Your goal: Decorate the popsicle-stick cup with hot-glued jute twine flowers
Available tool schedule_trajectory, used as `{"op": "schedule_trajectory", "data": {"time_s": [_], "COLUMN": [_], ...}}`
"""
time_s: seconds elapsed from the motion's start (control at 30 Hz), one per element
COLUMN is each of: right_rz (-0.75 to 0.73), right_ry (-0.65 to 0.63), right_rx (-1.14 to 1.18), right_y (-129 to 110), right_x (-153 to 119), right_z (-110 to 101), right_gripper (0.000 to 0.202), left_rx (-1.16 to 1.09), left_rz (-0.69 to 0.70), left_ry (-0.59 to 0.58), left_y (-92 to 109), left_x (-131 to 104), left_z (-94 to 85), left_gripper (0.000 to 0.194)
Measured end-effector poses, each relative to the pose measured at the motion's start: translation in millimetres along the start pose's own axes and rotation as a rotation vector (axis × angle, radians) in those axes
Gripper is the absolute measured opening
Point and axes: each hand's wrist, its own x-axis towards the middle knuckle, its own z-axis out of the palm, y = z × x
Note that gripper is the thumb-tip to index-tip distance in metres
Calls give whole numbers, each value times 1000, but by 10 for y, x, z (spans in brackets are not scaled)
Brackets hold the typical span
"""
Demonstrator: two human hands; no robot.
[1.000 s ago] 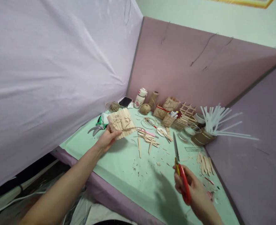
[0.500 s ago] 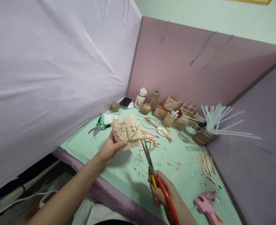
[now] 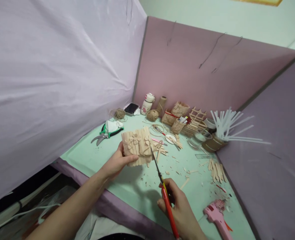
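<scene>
My left hand (image 3: 118,159) grips a popsicle-stick panel (image 3: 138,143) by its left side, thumb on the front face. Wooden flower shapes and a strand of twine decorate that face. The panel is held above the table, tilted toward me. In my right hand (image 3: 179,203) is a pair of scissors (image 3: 167,200) with red and yellow handles, the fingers closed around them. The scissor tips point up at the panel's right edge, by the twine; whether they touch it I cannot tell.
Pruning shears (image 3: 103,136) lie on the left of the green table. A pink glue gun (image 3: 216,213) rests at the right, below loose wooden sticks (image 3: 216,170). At the back stand a white bottle (image 3: 147,104), twine balls (image 3: 153,115) and a holder of glue sticks (image 3: 214,143).
The scissors have turned from a flatter view to nearly edge-on, and their blades look closer together. The panel sits slightly lower in view and a little more upright.
</scene>
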Motion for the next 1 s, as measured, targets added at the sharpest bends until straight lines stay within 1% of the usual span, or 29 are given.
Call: {"op": "schedule_trajectory", "data": {"time_s": [0.07, 0.13, 0.27, 0.47, 0.6, 0.8, 0.9, 1.0], "right_rz": [-3, -7, 14, 25, 1, -58, -81, -95], "right_ry": [7, -3, 0, 12, 10, -9, -17, 4], "right_rx": [-42, -55, -88, -138, -160, -163, -180, -207], "right_y": [-33, -55, -82, -119, -88, -20, 20, 66], "right_x": [12, 21, 25, 6, 14, -8, -16, -15], "right_z": [-16, -41, -88, -128, -144, -173, -188, -185], "right_gripper": [20, 20, 21, 26, 34, 38, 39, 40], "left_rx": [-6, -8, -15, -3, 9, 10, 21, 23], "left_rz": [-37, -75, -133, -149, -189, -218, -242, -237], "left_ry": [-44, -64, -62, -77, -73, -50, -42, -61], "left_y": [12, 32, 73, 105, 119, 142, 147, 145], "left_x": [-8, -12, -15, -31, -52, -63, -71, -81], "left_z": [9, 18, 28, 40, 63, 96, 104, 108], "left_gripper": [94, 92, 90, 89, 91, 98, 98, 96]}}
